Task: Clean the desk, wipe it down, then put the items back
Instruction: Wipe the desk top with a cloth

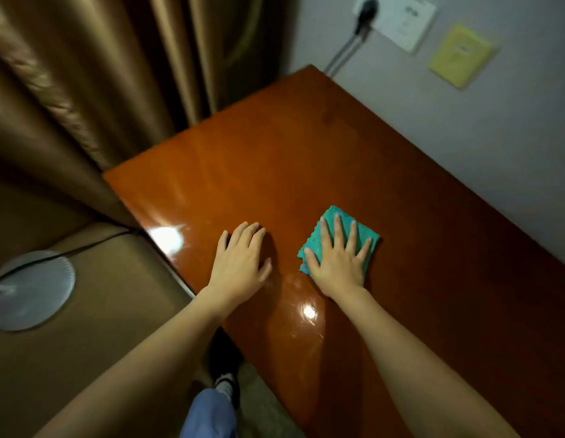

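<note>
The glossy reddish-brown wooden desk (274, 159) fills the middle of the view, its top bare apart from my hands and a cloth. My right hand (338, 257) lies flat with spread fingers on a folded teal cloth (333, 216), pressing it onto the desk near the front edge. My left hand (240, 260) rests palm down on the bare wood a short way left of the cloth, fingers relaxed, holding nothing.
Brown curtains (85, 74) hang left of the desk. A round white fan base (31, 295) with a cable stands on the floor at the left. On the wall behind are a socket with a black plug (366, 11) and a yellow note (461, 55). My foot (224, 368) shows below the desk edge.
</note>
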The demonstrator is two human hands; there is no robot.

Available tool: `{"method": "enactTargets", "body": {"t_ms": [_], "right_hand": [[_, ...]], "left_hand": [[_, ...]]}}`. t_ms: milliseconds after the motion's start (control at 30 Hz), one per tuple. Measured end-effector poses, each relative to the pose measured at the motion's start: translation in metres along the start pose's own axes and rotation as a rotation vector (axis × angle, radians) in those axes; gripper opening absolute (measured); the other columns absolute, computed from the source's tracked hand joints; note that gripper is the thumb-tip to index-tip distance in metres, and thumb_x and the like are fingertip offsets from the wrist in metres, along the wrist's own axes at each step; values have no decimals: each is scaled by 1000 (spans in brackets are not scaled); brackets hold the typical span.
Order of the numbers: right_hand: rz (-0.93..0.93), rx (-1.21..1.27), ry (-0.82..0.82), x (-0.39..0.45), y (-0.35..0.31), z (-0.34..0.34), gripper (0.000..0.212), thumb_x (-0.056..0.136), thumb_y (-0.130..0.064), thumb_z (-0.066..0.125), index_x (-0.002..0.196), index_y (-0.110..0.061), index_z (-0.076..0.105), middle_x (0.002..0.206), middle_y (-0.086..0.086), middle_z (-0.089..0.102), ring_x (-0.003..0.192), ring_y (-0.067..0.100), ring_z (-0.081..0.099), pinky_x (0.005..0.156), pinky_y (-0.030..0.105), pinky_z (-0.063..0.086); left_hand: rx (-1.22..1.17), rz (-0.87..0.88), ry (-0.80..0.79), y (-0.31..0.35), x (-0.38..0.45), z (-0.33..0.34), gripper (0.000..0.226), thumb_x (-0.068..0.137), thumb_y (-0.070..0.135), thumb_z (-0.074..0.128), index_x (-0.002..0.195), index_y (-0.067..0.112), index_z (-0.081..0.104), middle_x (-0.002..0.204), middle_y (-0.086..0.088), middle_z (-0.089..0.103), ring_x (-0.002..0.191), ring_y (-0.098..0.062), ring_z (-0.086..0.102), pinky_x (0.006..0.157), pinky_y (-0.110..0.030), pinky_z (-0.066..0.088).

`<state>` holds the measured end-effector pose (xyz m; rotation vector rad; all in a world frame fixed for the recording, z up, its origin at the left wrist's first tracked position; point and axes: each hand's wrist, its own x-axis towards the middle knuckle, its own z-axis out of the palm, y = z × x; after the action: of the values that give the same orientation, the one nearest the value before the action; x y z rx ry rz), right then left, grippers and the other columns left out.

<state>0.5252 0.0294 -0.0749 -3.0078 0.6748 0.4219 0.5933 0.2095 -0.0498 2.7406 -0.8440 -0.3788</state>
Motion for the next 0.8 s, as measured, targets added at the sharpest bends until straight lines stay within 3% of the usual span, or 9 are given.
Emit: {"method": "enactTargets", "body": {"t_ms": [133,333,633,800], "right_hand": [[-114,-31,25,63,-78,-22,71,95,-59,16,149,-25,-14,159,7,-10,144,37,-14,111,63,-4],[-123,-19,48,134,-157,-42,71,95,-59,19,151,-26,-9,159,6,-10,144,36,-13,111,63,-5],[-194,-8,77,198,-233,-61,68,96,-58,19,151,-27,-6,160,6,-7,144,37,-11,112,63,-4],[-360,-39,85,207,-269,-65,65,94,-62,15,151,-33,1,160,2,0,145,37,-10,110,63,-6]], "left_hand": [[-33,-110,54,-79,25,-30,60,95,43,40,147,18,25,155,-1,23,145,-18,12,118,-42,7],[-34,-182,85,-162,47,-52,60,95,44,40,147,17,27,154,0,25,144,-18,14,117,-40,5],[-136,-163,148,-189,74,-76,58,95,42,41,147,20,28,154,2,25,144,-15,13,117,-38,6],[-119,-241,147,-200,62,-79,58,94,44,41,146,20,29,153,2,26,143,-15,14,117,-39,5]]}}
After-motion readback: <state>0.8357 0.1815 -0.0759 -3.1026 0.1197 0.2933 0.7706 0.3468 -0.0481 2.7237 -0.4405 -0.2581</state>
